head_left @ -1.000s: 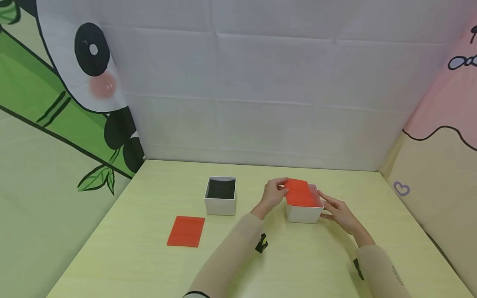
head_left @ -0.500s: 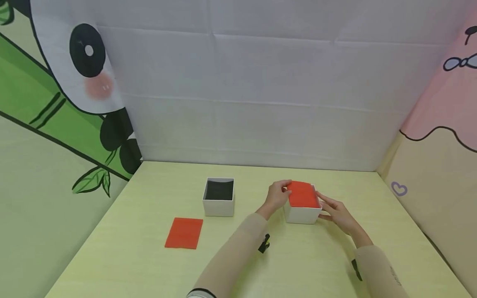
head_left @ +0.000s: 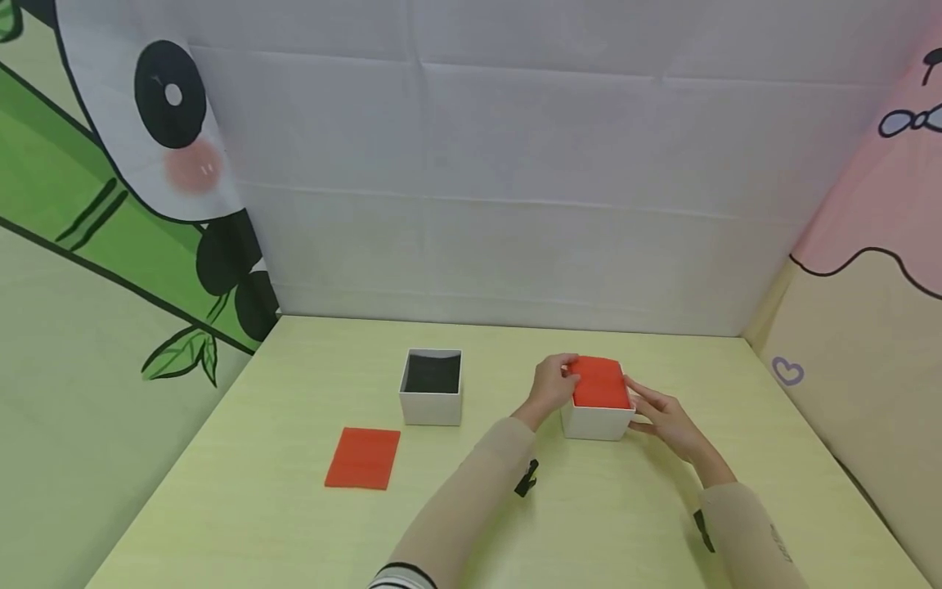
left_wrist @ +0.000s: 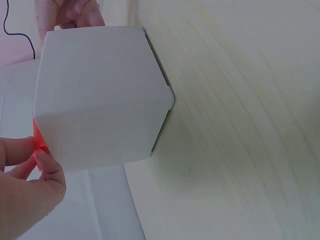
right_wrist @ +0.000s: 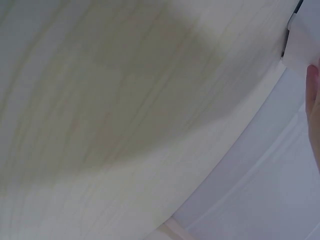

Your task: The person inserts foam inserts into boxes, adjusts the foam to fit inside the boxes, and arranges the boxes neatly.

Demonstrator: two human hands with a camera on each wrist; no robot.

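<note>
We're looking at a white square box (head_left: 598, 420) capped by a red lid (head_left: 600, 382), sitting right of table centre. Left hand (head_left: 553, 386) is pinching the lid's 9 o'clock edge; right hand (head_left: 662, 417) is resting straight fingers on the box's 3 o'clock wall. At 9 o'clock of it, an open white box (head_left: 432, 386) with black lining is standing, a second red lid (head_left: 364, 458) lying flat at its 7 o'clock. Pale wood-grain table (head_left: 294, 523), white backdrop, panda cloth (head_left: 169, 114) left. No readable writing.
</note>
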